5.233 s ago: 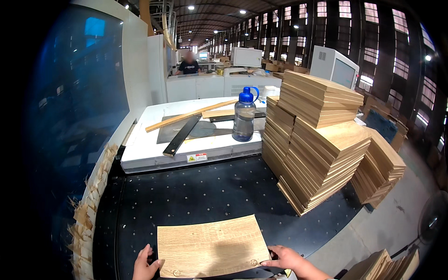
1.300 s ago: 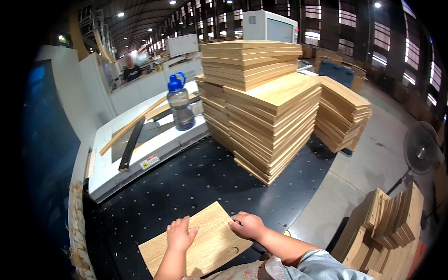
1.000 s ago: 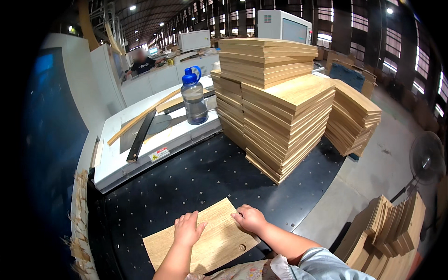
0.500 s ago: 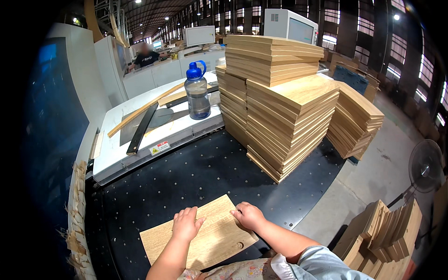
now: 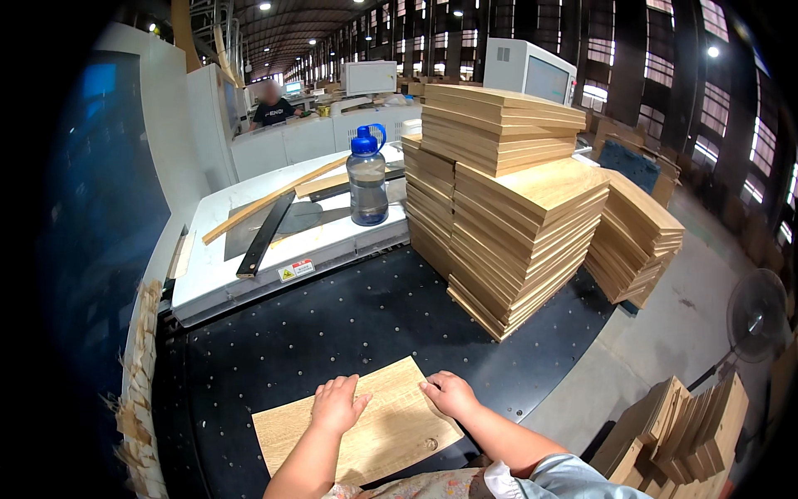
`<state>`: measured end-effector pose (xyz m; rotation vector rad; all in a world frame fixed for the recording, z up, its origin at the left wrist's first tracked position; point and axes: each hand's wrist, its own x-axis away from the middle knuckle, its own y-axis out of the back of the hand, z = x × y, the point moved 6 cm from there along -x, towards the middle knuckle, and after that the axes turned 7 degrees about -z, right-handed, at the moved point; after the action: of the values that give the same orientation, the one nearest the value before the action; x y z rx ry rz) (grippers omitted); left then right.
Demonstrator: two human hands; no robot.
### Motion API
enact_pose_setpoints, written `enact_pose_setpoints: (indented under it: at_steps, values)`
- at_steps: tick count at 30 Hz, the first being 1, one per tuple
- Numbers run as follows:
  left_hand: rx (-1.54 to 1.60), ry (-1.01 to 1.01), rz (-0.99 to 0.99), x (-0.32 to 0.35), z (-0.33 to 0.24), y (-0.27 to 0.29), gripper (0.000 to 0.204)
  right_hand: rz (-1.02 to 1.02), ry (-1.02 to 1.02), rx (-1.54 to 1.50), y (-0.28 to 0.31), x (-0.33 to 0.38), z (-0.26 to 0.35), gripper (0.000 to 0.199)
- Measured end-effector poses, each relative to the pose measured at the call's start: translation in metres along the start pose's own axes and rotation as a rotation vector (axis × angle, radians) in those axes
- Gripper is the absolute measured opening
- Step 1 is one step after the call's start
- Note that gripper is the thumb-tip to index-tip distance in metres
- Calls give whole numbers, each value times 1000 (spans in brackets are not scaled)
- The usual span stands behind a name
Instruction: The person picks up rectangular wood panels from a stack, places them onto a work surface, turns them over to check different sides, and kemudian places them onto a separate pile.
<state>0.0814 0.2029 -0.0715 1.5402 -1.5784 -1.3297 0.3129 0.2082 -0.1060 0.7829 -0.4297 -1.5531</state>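
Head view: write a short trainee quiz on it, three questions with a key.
1. True or false: the left hand lies on the upper face of the wooden board.
2. Which stands on the white platform? a) standing fan b) water bottle c) wooden board
3. Fill in: in this view, the right hand is at the wooden board's ____ edge (left or right).

Key: 1. True; 2. b; 3. right
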Motion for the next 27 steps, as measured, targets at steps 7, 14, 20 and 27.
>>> enact_pose_setpoints:
  at_steps: [7,14,20,27]
  values:
    - [50,6,-21,-1,2,3,51,-44,229,-154,43,-34,37,26]
    - [101,21,-29,1,8,4,52,-616,798,72,171,-105,172,31]
    - [110,23,-25,0,6,5,52,-1055,553,472,285,-195,206,68]
    - [95,19,-41,-2,10,3,49,-963,127,635,309,-247,202,77]
